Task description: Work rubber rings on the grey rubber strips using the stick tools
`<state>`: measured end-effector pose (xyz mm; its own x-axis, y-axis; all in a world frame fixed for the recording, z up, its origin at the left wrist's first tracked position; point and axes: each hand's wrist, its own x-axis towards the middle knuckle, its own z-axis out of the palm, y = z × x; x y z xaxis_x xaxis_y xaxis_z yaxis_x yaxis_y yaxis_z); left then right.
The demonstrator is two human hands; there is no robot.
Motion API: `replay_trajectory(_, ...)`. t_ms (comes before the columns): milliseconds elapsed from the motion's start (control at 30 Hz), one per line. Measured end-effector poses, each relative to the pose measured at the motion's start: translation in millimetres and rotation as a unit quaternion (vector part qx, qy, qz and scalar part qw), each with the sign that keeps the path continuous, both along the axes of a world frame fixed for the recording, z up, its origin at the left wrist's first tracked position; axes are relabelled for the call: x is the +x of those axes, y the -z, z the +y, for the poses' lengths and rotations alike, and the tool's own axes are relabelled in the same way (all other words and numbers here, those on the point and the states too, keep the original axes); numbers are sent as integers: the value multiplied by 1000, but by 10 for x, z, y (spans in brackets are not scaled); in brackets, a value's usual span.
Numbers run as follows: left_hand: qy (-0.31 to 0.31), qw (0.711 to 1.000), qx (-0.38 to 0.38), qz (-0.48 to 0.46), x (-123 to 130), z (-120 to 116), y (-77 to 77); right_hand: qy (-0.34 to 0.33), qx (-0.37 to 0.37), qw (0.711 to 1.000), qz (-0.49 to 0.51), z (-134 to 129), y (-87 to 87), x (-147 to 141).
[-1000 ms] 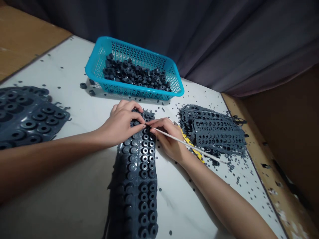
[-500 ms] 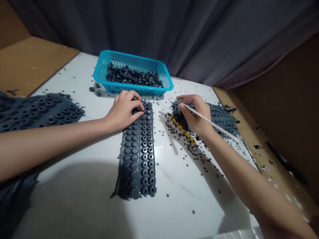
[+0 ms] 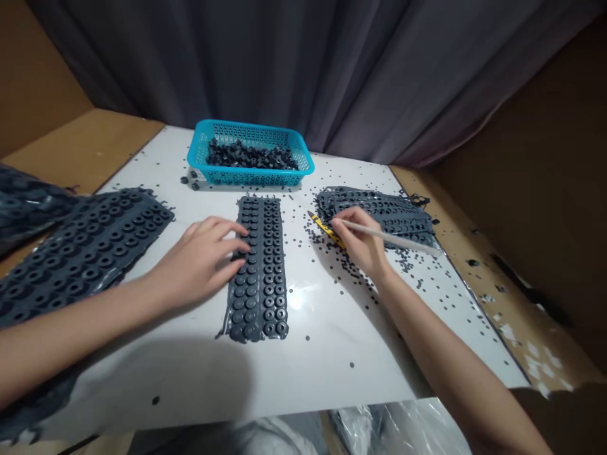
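Note:
A dark rubber sheet [image 3: 258, 272] with rows of round ringed pieces lies lengthwise on the white table. My left hand [image 3: 206, 259] rests at its left edge, fingers spread, fingertips over the left rows, holding nothing. My right hand [image 3: 363, 243] is to the right of the sheet, its fingers closed round a thin whitish stick [image 3: 398, 239] that slants down to the right. Beneath and beside that hand lie a yellow tool [image 3: 322, 225] with a dark tip and a pile of perforated dark sheets [image 3: 393, 212].
A blue basket [image 3: 251, 170] of small dark pieces stands at the back. More ringed sheets [image 3: 95, 249] lie at the left, beside a dark bag [image 3: 28, 205]. Small dark discs are scattered over the table [image 3: 322, 392]. Clear plastic shows at the front edge.
My left hand has moved back toward me and left, off the sheet's far end, and its fingers have spread. My right hand has come lower, still holding the stick. The view has shifted.

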<state>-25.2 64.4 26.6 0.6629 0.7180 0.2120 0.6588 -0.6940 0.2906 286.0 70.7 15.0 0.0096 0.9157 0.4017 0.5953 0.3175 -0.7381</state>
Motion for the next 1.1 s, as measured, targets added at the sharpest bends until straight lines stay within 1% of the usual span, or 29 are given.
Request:
replay_trajectory(100, 24, 999, -34, -7, -75, -335, 15, -33, 28, 999, -25, -191, 62, -207)
replay_trajectory(200, 23, 997, -68, -34, -40, -485, 63, -78, 36, 996, -31, -370, 106, -418)
replay_trajectory(267, 14, 995, -87, -56, 37, -480, 79, -99, -7, 995, 18, -495, 125, -559)
replay_trajectory(333, -1, 991, -107, -75, 132, -425, 81, -120, -70, 987, 85, -610, 146, -682)
replay_trajectory(367, -7, 990, -117, -81, 179, -391, 80, -138, -86, 981, 102, -656, 157, -729)
replay_trajectory(400, -12, 988, -127, -84, 222, -359, 82, -157, -90, 977, 109, -691, 165, -764)
replay_trajectory(467, -19, 986, -139, -90, 290, -315, 96, -194, -73, 973, 100, -729, 174, -798)
replay_trajectory(600, -25, 982, -145, -117, 338, -306, 173, -226, -56, 970, 74, -737, 163, -784)
replay_trajectory(833, -10, 979, -130, -158, 305, -320, 300, -227, -81, 969, 58, -776, 155, -757)
replay_trajectory(967, -14, 977, -124, -173, 313, -325, 315, -221, -92, 969, 64, -783, 148, -763)
replay_trajectory(1100, -14, 977, -129, -169, 316, -324, 314, -218, -87, 970, 61, -786, 143, -771)
